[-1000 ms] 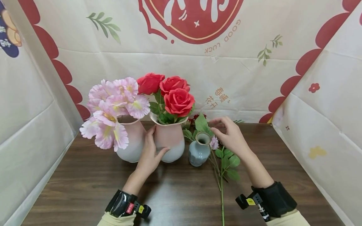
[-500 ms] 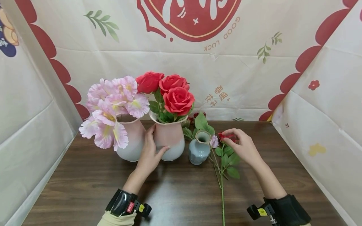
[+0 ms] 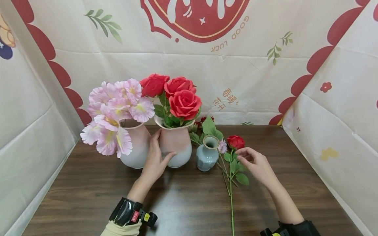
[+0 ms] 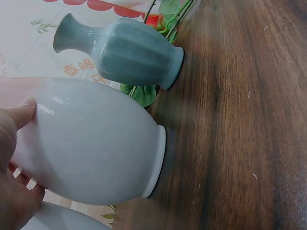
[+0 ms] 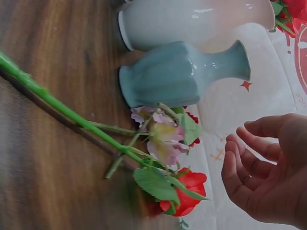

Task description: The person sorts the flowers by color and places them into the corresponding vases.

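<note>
In the head view my left hand [image 3: 154, 161] grips the side of a pink-and-white vase [image 3: 178, 144], thumb across its front. Red roses [image 3: 185, 105] fill this vase. The left wrist view shows the thumb and fingertips on opposite sides of the same vase [image 4: 91, 139]. My right hand [image 3: 257, 166] hovers with loosely bent fingers and nothing in them, just right of a single red rose [image 3: 236, 142] lying on the table. Its long green stem [image 3: 231, 203] runs toward the front edge. In the right wrist view the hand [image 5: 268, 167] is apart from that rose [image 5: 191, 191].
A small blue-grey vase [image 3: 207, 157] stands between the gripped vase and the lying rose. Left of both, another pink-and-white vase [image 3: 136, 147] holds pale pink flowers [image 3: 113, 114]. A small lilac flower [image 3: 222, 147] and dark red blooms lie behind the blue-grey vase. Printed cloth [image 3: 251, 82] encloses the table.
My right hand has come from behind the blue-grey vase toward me and to the right, past the lying rose, uncovering its bloom. My left hand stays on the vase.
</note>
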{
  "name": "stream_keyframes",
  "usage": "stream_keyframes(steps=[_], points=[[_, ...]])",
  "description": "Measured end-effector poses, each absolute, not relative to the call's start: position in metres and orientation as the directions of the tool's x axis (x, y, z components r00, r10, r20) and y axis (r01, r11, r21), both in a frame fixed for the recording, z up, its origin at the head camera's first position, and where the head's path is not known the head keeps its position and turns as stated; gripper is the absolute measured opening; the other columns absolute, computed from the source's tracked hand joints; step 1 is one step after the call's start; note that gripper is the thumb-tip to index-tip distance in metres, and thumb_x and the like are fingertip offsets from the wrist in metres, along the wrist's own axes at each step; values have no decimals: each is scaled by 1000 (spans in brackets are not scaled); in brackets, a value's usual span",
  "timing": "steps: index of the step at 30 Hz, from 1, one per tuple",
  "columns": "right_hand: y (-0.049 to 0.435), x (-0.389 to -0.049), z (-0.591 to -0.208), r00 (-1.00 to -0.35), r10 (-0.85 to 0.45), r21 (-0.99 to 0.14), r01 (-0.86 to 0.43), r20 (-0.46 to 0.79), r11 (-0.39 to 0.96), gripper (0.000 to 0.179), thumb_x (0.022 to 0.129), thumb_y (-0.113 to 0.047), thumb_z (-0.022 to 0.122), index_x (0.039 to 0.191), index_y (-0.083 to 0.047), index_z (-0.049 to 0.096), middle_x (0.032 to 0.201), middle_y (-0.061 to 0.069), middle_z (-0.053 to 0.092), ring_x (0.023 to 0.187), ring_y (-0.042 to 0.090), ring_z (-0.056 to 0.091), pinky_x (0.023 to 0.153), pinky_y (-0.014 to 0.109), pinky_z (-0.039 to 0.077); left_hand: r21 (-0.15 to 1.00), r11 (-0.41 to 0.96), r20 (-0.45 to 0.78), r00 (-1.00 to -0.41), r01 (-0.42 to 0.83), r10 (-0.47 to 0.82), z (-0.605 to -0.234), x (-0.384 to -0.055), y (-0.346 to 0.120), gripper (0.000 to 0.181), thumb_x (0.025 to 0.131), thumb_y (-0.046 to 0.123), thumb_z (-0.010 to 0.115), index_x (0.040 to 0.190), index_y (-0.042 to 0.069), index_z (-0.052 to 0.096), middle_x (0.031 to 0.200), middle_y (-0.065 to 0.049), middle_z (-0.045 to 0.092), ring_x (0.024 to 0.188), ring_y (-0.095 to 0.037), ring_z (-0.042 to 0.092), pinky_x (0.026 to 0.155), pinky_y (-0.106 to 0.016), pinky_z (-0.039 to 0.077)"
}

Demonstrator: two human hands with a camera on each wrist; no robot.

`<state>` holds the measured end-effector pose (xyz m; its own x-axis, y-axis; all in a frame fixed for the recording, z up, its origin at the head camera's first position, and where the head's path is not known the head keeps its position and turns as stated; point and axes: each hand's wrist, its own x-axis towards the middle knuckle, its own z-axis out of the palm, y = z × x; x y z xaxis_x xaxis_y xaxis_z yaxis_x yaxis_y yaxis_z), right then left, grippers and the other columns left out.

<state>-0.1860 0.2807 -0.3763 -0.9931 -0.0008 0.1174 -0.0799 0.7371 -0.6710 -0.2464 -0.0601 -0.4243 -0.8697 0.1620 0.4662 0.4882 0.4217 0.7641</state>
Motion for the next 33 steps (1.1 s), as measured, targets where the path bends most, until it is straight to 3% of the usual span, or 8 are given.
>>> stream_keyframes(steps=[8, 13, 20, 26, 33], points=[[278, -169, -393, -999, 21, -698, -15, 43, 716, 16, 97, -15, 63, 110, -6, 67, 90, 13, 66, 63, 15, 60, 54, 25, 50, 766, 422, 463, -871, 486, 163, -424, -246, -60, 89, 88, 18, 75, 154, 0, 17, 154, -25, 28, 145, -36, 30, 120, -51, 29], [273, -158, -404, -998, 8, -692, 50, -64, 720, 17, 97, -18, 64, 104, -3, 68, 78, 8, 65, 59, 8, 56, 53, 24, 49, 762, 419, 473, -866, 494, 161, -425, -247, -60, 90, 87, 19, 76, 153, -1, 18, 154, -24, 28, 145, -36, 30, 121, -51, 29], [266, -148, -421, -977, 43, -641, 171, -210, 748, 9, 95, -14, 64, 93, -6, 67, 68, 2, 61, 58, 12, 57, 49, 25, 51, 768, 414, 471, -869, 489, 153, -425, -248, -60, 90, 87, 17, 76, 153, -1, 18, 154, -24, 28, 145, -37, 31, 120, -52, 29], [260, -148, -432, -960, 131, -556, 252, -248, 792, 11, 92, -17, 68, 86, -8, 64, 65, 1, 61, 56, 14, 58, 49, 27, 50, 776, 410, 458, -875, 479, 155, -423, -248, -62, 90, 87, 17, 76, 154, 1, 18, 154, -23, 28, 146, -36, 30, 120, -52, 29], [259, -148, -440, -949, 179, -573, 301, -260, 763, 14, 88, -17, 73, 84, -7, 64, 66, 0, 63, 57, 13, 59, 51, 27, 53, 764, 422, 467, -870, 488, 159, -424, -247, -62, 90, 87, 17, 76, 153, -1, 18, 153, -25, 29, 145, -37, 31, 119, -53, 30]])
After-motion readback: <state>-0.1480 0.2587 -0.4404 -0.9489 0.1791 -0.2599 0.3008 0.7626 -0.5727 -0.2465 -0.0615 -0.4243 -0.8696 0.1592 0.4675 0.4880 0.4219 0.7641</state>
